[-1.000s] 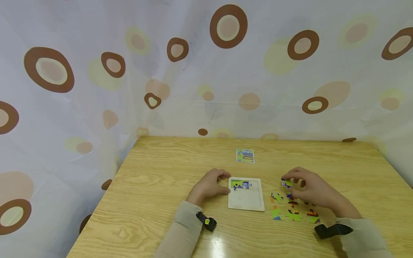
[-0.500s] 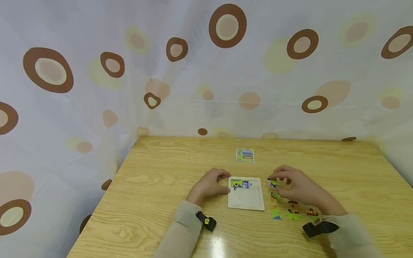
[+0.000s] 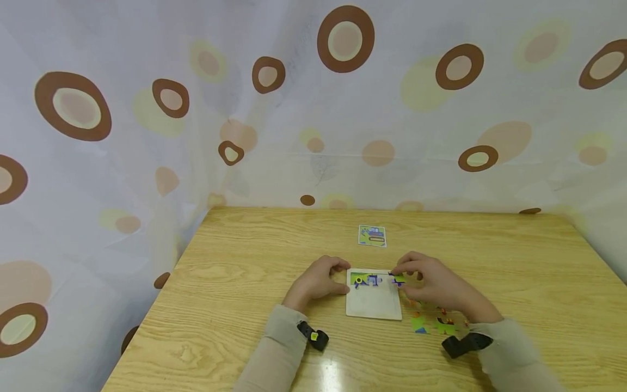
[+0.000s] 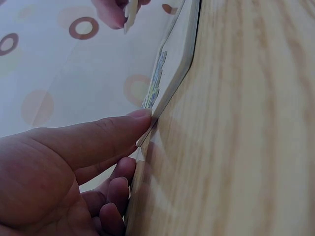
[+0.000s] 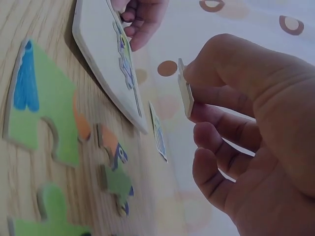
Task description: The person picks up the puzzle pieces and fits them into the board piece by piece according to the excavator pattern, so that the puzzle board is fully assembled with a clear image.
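Note:
My left hand holds the left side of a white square puzzle tray, thumb on its edge and forefinger at the far corner. Two joined puzzle pieces with green and blue-purple print lie in the tray's far left corner. Between thumb and fingertips, my right hand pinches a green and purple puzzle piece over the tray's far right corner. In the right wrist view this piece appears edge-on, raised above the table.
Several loose puzzle pieces lie right of the tray, partly hidden under my right hand. A small picture card of a blue digger lies beyond the tray. A patterned curtain hangs behind the wooden table.
My right hand has moved left with the puzzle piece, from above the loose pieces to the tray's far right corner. My left hand stays where it was on the tray.

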A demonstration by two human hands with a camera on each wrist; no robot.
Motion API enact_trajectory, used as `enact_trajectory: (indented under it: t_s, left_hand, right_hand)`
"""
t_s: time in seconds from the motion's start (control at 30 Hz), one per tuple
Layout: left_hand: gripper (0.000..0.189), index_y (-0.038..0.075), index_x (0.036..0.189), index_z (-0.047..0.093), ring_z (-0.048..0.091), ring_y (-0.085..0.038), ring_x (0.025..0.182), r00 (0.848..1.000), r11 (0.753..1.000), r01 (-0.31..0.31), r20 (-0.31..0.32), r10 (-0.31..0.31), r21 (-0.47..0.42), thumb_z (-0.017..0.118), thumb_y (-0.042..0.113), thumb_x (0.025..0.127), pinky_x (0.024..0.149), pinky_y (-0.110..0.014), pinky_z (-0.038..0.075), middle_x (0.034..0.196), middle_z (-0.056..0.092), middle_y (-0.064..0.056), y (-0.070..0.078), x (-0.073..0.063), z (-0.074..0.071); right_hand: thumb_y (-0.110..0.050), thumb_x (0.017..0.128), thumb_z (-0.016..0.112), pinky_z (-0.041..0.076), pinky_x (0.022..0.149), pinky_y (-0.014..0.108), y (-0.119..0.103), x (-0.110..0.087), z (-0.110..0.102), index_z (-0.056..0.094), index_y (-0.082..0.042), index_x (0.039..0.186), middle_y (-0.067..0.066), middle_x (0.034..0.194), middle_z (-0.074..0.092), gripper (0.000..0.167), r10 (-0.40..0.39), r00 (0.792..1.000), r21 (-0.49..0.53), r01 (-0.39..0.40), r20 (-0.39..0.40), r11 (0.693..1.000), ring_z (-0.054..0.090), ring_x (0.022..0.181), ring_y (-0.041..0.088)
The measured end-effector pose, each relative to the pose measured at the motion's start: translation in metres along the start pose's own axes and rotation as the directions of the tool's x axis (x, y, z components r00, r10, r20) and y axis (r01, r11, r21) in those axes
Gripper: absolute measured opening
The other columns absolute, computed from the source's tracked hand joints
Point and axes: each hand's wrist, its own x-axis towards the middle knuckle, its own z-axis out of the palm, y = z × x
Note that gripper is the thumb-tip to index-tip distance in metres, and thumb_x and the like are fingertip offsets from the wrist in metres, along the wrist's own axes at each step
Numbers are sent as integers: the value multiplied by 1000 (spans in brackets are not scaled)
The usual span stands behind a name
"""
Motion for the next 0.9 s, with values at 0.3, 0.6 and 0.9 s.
enact_trajectory:
  t_s: [0.3,0.6,0.9]
  left_hand:
    - [48,10,127,65,52,-17,107,1000,1000,2,2,-2,3,82,13,82,96,-34,43,119,60,0,-1,1,0]
    - [49,12,128,65,52,-16,105,1000,1000,14,6,-14,-7,82,14,82,95,-33,44,119,59,1,-1,1,1]
    - [49,10,128,64,52,-18,108,1000,1000,2,7,-2,-8,82,13,82,97,-35,43,120,60,-2,-1,1,0]
  right_hand:
    - [-10,89,72,48,71,33,2,13,12,72,-12,114,-2,112,58,25,-13,1000,17,12,23,1000,53,89,20]
    - [-12,87,75,48,76,35,4,17,23,73,-7,111,-1,108,59,24,-5,1000,-44,5,2,999,53,88,17]
    - [-11,87,74,47,78,36,7,21,30,73,-8,110,0,111,59,23,68,997,-58,-69,-23,996,52,90,16]
